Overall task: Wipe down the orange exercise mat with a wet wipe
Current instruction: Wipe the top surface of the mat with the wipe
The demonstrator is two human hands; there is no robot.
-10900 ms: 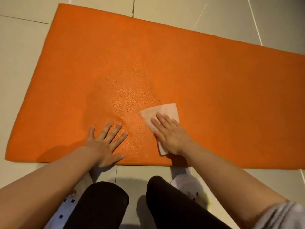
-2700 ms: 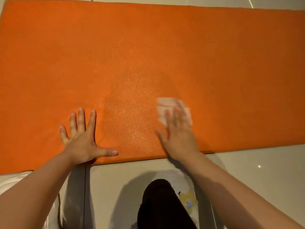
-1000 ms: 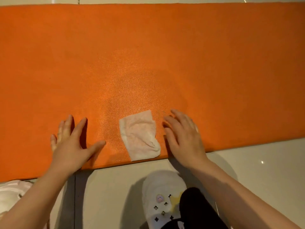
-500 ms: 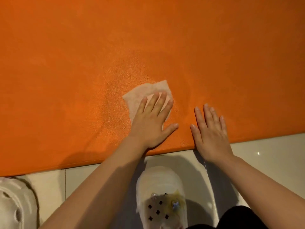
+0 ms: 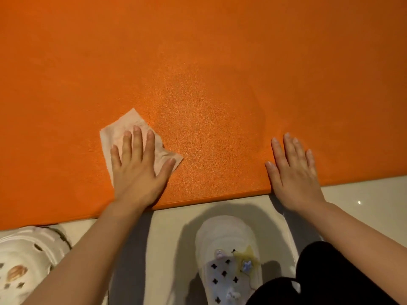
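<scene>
Pressing flat with straight, spread fingers (image 5: 134,139), the left hand (image 5: 137,172) held a crumpled, pale pinkish wipe (image 5: 114,134) against the orange mat (image 5: 198,62) near its front edge. The right hand (image 5: 295,170) lay open, fingers together, across that edge. No writing showed.

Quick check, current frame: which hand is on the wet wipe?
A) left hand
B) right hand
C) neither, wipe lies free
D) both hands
A: the left hand lies flat with straight fingers on the wet wipe, while the right hand rests on the bare orange mat edge, apart from the wipe.
</scene>
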